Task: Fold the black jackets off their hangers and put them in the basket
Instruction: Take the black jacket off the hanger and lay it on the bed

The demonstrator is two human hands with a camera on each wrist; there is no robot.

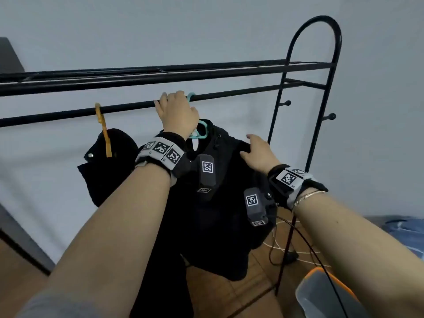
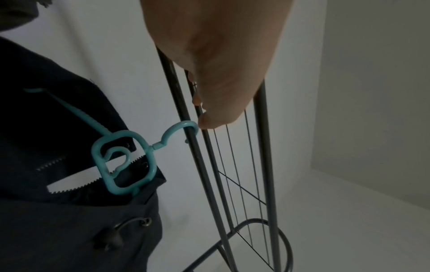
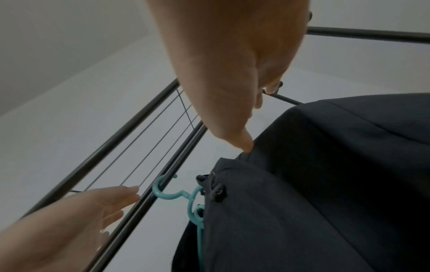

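Hung on the lower rail (image 1: 229,94) of a black metal clothes rack (image 1: 314,72): 2 black jackets. Nearer one, the black jacket (image 1: 220,203), carried by a teal plastic hanger (image 2: 123,162) whose hook loops over the rail just right of the left hand (image 1: 176,112). Farther left, a second black jacket (image 1: 103,166) with a silver snap, hooked on an orange hanger (image 1: 104,131). So 2 hangers, 1 teal and 1 orange, both on the same rail.

Left hand laid over the rail beside the teal hook, fingers (image 3: 121,195) extended and relaxed, fingertips against the bar, grasping nothing; thumb tip right at the hook in the left wrist view. Right hand (image 1: 259,152) resting on the right shoulder of the nearer jacket, fingertips (image 3: 244,143) touching the fabric; whether any cloth is pinched, cannot tell. A tracking band with square markers on each wrist, 2 in all.

Around the rack: a wire shelf above the rail, an arched end frame at the right with 2 knobbed pegs (image 1: 286,103). Pale plain wall behind. Wooden floor (image 1: 229,292) below, with white and dark cables (image 1: 284,239) looped near the rack's foot. At the lower right corner, a translucent basket with an orange rim (image 1: 321,292), and blue fabric (image 1: 406,230) at the right edge.
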